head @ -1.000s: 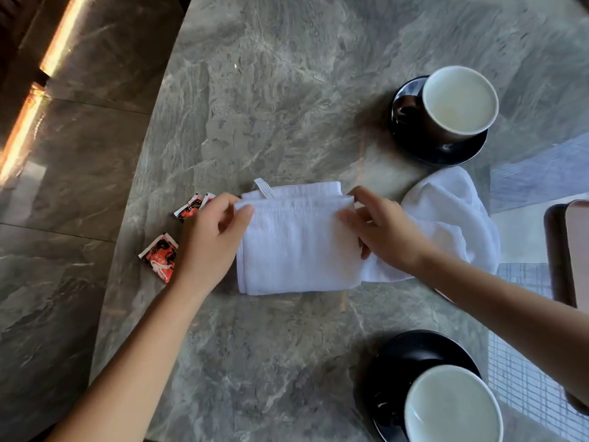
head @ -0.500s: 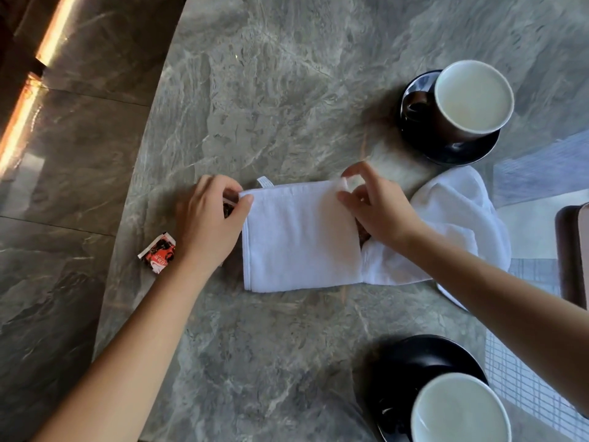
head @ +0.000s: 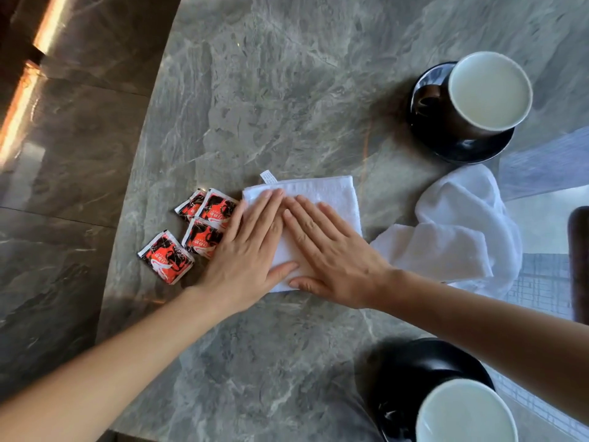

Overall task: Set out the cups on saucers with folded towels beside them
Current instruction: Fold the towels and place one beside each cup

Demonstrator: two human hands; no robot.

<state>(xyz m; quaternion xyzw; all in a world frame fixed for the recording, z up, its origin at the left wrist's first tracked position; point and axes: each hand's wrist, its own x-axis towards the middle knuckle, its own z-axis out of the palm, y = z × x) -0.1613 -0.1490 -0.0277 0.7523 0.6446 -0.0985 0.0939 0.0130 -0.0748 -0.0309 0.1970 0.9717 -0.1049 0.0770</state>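
A folded white towel [head: 331, 194] lies flat in the middle of the grey marble table [head: 287, 90]. My left hand [head: 250, 247] and my right hand [head: 331, 250] both rest palm-down on it, fingers spread, holding nothing. To the right lies a second white towel [head: 462, 231], crumpled and unfolded. A dark cup with a white inside [head: 487, 90] stands on a black saucer [head: 462, 148] at the far right. Another such cup [head: 465, 413] sits on its black saucer [head: 411, 378] at the near right.
Several red and black sachets [head: 191, 231] lie just left of the folded towel, touching my left hand. The table's curved left edge drops to a dark stone floor [head: 63, 186]. A dark chair edge [head: 578, 263] shows at the far right.
The towel has been folded over into a smaller square. Both hands let go of its edges and now lie flat on top of it. More sachets are uncovered at the left.
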